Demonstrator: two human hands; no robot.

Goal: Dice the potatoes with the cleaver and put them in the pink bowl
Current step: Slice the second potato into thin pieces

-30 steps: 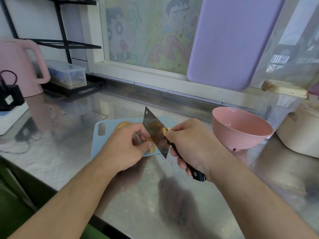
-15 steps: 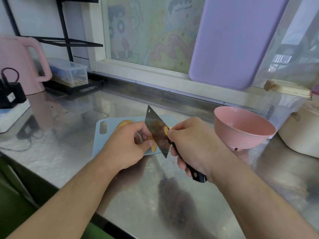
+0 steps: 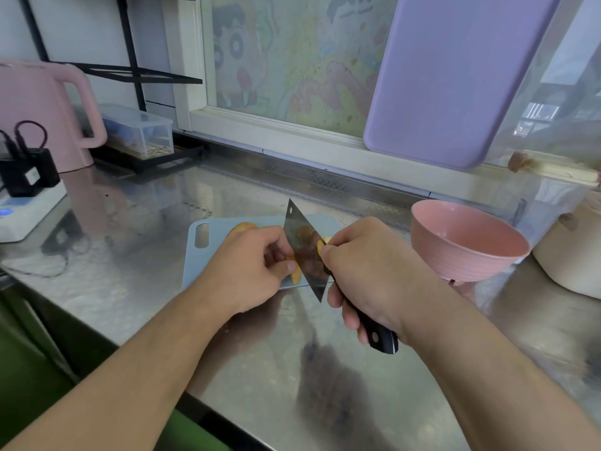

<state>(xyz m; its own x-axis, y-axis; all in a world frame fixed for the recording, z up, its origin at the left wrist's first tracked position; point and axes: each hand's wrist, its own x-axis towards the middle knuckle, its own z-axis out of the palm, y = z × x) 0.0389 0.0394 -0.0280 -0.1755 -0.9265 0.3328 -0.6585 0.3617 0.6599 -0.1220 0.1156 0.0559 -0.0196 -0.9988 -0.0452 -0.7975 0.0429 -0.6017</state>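
On the steel counter lies a pale blue cutting board [image 3: 199, 255]. My left hand [image 3: 250, 268] holds a yellow potato piece [image 3: 296, 275] against the board, fingers curled over it. A second potato [image 3: 243, 227] peeks out beyond that hand. My right hand [image 3: 364, 271] grips the black handle of the cleaver [image 3: 304, 252], whose blade stands on edge right beside my left fingertips, its lower part at the potato. The pink bowl [image 3: 465, 242] stands to the right of the board, and nothing shows inside it.
A pink kettle [image 3: 42, 112] and a power strip with a black plug [image 3: 22, 196] stand at the left. A clear box [image 3: 140, 131] sits on a black rack. A purple board [image 3: 455, 76] leans on the window. A cream pot [image 3: 572, 255] stands far right.
The hands and cleaver keep nearly the same pose over the potato. The view has shifted slightly; the blade has barely moved.
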